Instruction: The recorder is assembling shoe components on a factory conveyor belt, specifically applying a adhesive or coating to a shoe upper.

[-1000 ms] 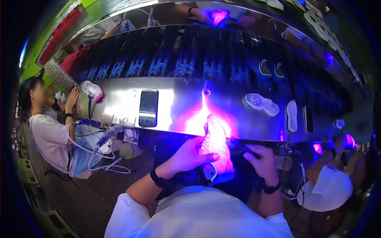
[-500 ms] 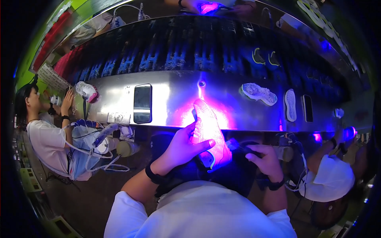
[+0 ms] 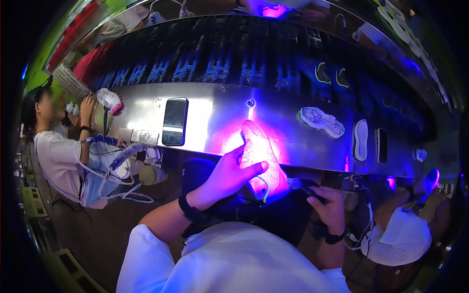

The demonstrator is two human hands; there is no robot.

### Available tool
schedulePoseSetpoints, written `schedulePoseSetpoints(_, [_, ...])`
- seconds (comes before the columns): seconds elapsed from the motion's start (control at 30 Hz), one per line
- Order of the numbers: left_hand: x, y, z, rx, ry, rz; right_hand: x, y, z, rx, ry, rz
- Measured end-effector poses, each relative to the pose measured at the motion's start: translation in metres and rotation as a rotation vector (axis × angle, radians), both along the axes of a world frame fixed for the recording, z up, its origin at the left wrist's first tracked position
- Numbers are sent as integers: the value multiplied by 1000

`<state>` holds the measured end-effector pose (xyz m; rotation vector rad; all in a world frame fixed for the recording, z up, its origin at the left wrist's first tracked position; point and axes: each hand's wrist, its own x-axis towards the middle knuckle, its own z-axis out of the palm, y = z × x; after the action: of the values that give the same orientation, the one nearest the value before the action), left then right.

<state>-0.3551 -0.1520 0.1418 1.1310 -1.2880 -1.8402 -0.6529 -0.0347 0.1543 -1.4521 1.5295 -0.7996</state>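
Under bright violet light, a shoe upper (image 3: 259,146) is held toe-up just in front of the metal bench. My left hand (image 3: 225,175) is closed round its left side, the thumb lying across the front. A thin, dark-handled brush (image 3: 307,187) is pinched in my right hand (image 3: 328,204), to the lower right of the shoe. Its bluish tip is at the shoe's right heel edge; whether it touches cannot be told. The inside of the shoe is mostly hidden, with its opening facing down toward my lap.
On the metal bench (image 3: 205,141) lie a phone (image 3: 175,122), a sole (image 3: 322,122), a narrower white sole (image 3: 360,140) and a second phone (image 3: 382,145). A dark conveyor (image 3: 220,49) runs behind, carrying shoe pieces. A person (image 3: 58,151) sits at left, another (image 3: 398,234) at right.
The head view has tilted slightly, so the bench slopes down more to the right. My right hand and the brush sit a little lower; the left hand keeps its hold on the shoe upper.
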Motion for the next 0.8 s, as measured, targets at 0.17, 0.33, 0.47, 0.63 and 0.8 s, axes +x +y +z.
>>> schedulePoseSetpoints(0.17, [1, 2, 7, 28, -10, 21, 5, -4, -1, -66, -48, -46])
schedulePoseSetpoints(0.33, [6, 10, 17, -130, -58, 23, 11, -20, 15, -58, -6, 9])
schedulePoseSetpoints(0.47, [9, 12, 15, -71, 52, 55, 12, -15, 19, -88, 64, 63])
schedulePoseSetpoints(0.63, [18, 16, 3, 41, 139, 88, 22, -8, 21, -70, -15, 21])
schedulePoseSetpoints(0.8, [26, 16, 1, 128, 170, 120, 24, -3, 22, -40, 32, 25])
